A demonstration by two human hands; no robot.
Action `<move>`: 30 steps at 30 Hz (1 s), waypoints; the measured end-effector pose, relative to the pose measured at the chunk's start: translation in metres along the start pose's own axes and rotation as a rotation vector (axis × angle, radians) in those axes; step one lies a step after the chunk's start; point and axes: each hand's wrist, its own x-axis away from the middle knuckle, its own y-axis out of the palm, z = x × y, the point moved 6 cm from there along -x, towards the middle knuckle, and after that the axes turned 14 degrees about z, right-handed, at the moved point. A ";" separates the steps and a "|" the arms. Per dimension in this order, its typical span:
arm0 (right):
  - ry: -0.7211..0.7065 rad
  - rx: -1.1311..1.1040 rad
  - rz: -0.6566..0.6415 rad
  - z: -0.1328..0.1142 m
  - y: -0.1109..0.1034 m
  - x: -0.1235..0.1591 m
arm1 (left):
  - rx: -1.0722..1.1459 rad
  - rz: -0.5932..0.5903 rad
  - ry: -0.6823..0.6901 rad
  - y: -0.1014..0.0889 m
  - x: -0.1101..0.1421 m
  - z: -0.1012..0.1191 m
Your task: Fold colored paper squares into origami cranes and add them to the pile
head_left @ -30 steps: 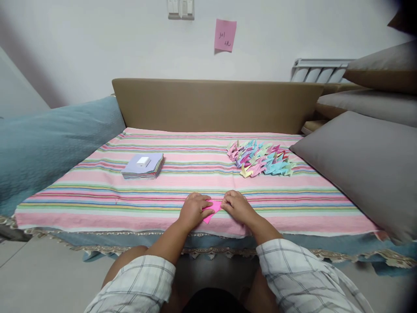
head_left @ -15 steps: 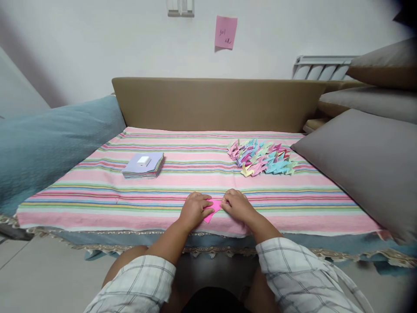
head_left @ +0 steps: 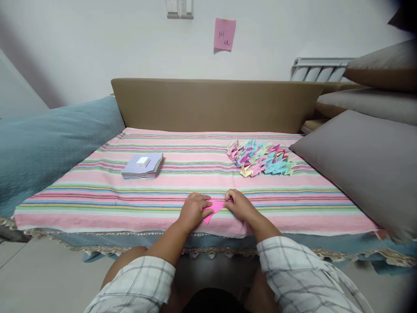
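Near the front edge of the striped cloth [head_left: 176,221] lies a bright pink sheet of origami paper [head_left: 215,206], partly folded, with pointed corners showing to the right and toward me. My left hand [head_left: 194,208] grips its left part between thumb and fingers, which cover that side. At the right-hand tip, the fingers of my right hand [head_left: 239,204] pinch the paper. Beyond my right hand sits a cluster of folded paper cranes [head_left: 260,158] in many colours. A stack of square paper [head_left: 133,167] stands farther left, with a small white block [head_left: 143,161] on top.
Grey cushions [head_left: 361,169] are piled along the right side. A blue-covered armrest [head_left: 65,139] bounds the left, and a brown backrest [head_left: 208,104] runs along the rear. A pink note [head_left: 224,34] is stuck to the wall.
My right hand has shifted slightly to the right along the pink paper, and more of its right-hand point shows. My left hand stays nearly in place.
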 end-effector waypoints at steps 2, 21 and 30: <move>0.023 -0.003 0.023 0.002 -0.005 0.000 | 0.003 0.011 0.002 0.000 0.000 0.000; -0.437 -0.091 -0.076 -0.042 0.012 0.024 | 0.122 0.033 -0.034 -0.025 0.006 -0.002; -0.462 -0.035 -0.074 -0.044 0.015 0.023 | -0.107 0.096 0.205 -0.033 0.008 0.019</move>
